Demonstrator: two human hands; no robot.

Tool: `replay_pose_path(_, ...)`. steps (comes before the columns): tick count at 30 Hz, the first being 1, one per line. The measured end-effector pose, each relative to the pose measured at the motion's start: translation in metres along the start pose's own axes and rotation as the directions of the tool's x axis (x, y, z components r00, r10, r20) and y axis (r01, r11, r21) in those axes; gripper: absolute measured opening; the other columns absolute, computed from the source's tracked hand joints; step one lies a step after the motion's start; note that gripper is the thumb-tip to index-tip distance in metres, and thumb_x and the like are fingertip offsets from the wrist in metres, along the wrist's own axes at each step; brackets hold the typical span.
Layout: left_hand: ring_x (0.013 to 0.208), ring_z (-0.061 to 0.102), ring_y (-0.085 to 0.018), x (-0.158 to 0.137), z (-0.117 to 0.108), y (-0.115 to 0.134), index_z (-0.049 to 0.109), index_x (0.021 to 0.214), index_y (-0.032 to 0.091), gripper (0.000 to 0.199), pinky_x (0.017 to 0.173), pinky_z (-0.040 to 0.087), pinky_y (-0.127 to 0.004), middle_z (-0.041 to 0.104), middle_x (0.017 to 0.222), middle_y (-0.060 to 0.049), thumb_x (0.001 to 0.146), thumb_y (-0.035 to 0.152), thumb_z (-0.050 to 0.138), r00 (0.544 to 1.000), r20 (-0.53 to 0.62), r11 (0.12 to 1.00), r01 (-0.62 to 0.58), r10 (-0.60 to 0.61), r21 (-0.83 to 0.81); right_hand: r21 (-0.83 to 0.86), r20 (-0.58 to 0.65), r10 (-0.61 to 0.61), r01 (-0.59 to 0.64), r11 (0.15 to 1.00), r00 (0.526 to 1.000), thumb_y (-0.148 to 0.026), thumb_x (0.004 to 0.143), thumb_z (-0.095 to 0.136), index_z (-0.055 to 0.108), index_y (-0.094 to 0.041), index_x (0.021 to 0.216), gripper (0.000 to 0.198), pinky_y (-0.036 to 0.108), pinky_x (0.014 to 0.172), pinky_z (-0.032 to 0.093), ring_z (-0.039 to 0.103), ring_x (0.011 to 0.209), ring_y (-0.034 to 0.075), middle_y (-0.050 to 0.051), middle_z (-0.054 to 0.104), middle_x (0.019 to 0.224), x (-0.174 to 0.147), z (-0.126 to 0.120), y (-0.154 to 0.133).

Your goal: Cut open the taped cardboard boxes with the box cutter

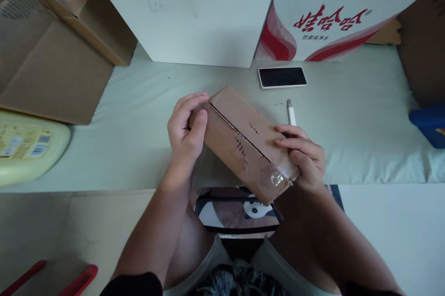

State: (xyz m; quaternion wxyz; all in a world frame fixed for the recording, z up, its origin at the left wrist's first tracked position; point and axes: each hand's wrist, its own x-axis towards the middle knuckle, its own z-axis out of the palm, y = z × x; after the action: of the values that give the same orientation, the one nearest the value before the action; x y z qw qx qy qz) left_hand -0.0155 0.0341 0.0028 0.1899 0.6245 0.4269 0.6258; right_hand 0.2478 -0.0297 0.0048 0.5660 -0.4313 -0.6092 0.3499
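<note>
Both hands closed on a small brown cardboard box, centre of the frame. Left hand wraps the box's upper-left end, thumb along the side and fingers curled over the corner. Right hand grips the lower-right end, fingertips laid on the top. Box sits slantwise, long seam running from upper left to lower right; torn, scuffed patches on either side of the seam, shiny clear tape at the lower-right end. That end reaches past the near edge of the desk, which wears a pale green cloth. Cannot tell whether the box's underside touches the cloth.

Just above the right hand — a slim white tool with a grey tip, lying on the cloth. Above that, a phone, pale rim, dark screen up.

Top centre: a large white box with faint handwriting. Beside it, upper right, a white-and-red carton with red characters. Upper left: brown cartons. Left edge: a pale yellow container, labelled. Right edge: a blue object, partly cut off. Below the desk edge — a panda-patterned item between the person's legs; red objects at lower left.
</note>
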Motion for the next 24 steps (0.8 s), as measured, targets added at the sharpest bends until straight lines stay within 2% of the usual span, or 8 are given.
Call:
replay_pose_path(5,0.115,0.073,-0.023,0.003,-0.005,0.003,0.084,0.111,0.031,0.028,0.112,0.056,-0.044,0.079,0.118,-0.004,0.103,0.048,0.063,0.996,0.093,0.998,-0.011,0.005,0.065,0.002,-0.004,-0.006,0.006,1.000,1.000,-0.028,0.089,0.061,0.088,-0.040,0.103,0.033,0.047,0.095,0.062,0.075,0.111,0.026,-0.001,0.082,0.125,-0.001,0.001,0.001)
replay_pose_path(7,0.117,0.072,-0.025,0.003,-0.007,0.001,0.084,0.114,0.033,0.033,0.112,0.056,-0.046,0.077,0.121,-0.006,0.100,0.055,0.064,0.993,0.114,0.999,-0.028,0.024,0.040,-0.003,-0.002,0.007,-0.007,1.000,1.000,-0.028,0.088,0.060,0.088,-0.039,0.102,0.034,0.047,0.096,0.062,0.075,0.112,0.026,-0.001,0.081,0.125,-0.001,0.001,0.000)
replay_pose_path(10,0.121,0.070,-0.028,0.003,-0.010,-0.004,0.084,0.115,0.033,0.045,0.113,0.056,-0.050,0.073,0.126,-0.008,0.095,0.068,0.064,0.992,0.123,0.999,0.005,-0.010,0.046,0.008,-0.005,0.006,-0.006,1.000,1.000,-0.024,0.087,0.059,0.088,-0.040,0.102,0.036,0.046,0.097,0.061,0.074,0.112,0.025,-0.002,0.081,0.124,0.000,0.002,-0.001)
replay_pose_path(17,0.120,0.069,-0.029,0.004,-0.012,-0.007,0.087,0.104,0.033,0.037,0.110,0.059,-0.051,0.072,0.129,-0.007,0.098,0.058,0.062,0.983,0.184,0.990,-0.043,0.018,0.132,-0.006,0.014,0.006,-0.006,1.000,1.000,-0.024,0.088,0.057,0.087,-0.040,0.100,0.036,0.050,0.100,0.060,0.073,0.114,0.027,-0.003,0.080,0.126,0.001,0.003,-0.001)
replay_pose_path(20,0.116,0.070,-0.028,0.004,-0.012,-0.008,0.088,0.102,0.032,0.035,0.109,0.059,-0.051,0.072,0.127,-0.008,0.098,0.056,0.061,0.984,0.175,0.993,-0.038,0.017,0.114,0.013,0.019,-0.023,0.022,1.000,1.000,-0.034,0.095,0.057,0.085,-0.037,0.108,0.031,0.049,0.100,0.059,0.073,0.116,0.027,0.001,0.080,0.127,-0.001,0.004,-0.001)
replay_pose_path(22,0.113,0.070,-0.027,0.006,-0.014,-0.010,0.088,0.101,0.031,0.035,0.108,0.059,-0.050,0.072,0.126,-0.008,0.097,0.056,0.063,0.986,0.168,0.996,-0.003,-0.013,0.094,0.088,-0.059,-0.003,0.008,0.996,0.998,-0.047,0.099,0.055,0.081,-0.034,0.115,0.033,0.047,0.096,0.060,0.074,0.114,0.028,0.004,0.080,0.123,-0.001,0.006,0.001)
replay_pose_path(24,0.111,0.069,-0.027,0.008,-0.017,-0.013,0.087,0.100,0.031,0.033,0.106,0.059,-0.050,0.072,0.126,-0.007,0.094,0.055,0.066,0.986,0.150,0.995,0.056,-0.067,0.081,0.167,-0.171,0.071,-0.043,0.985,0.983,-0.058,0.098,0.054,0.077,-0.033,0.116,0.038,0.045,0.091,0.061,0.076,0.110,0.027,0.006,0.080,0.117,0.000,0.006,0.006)
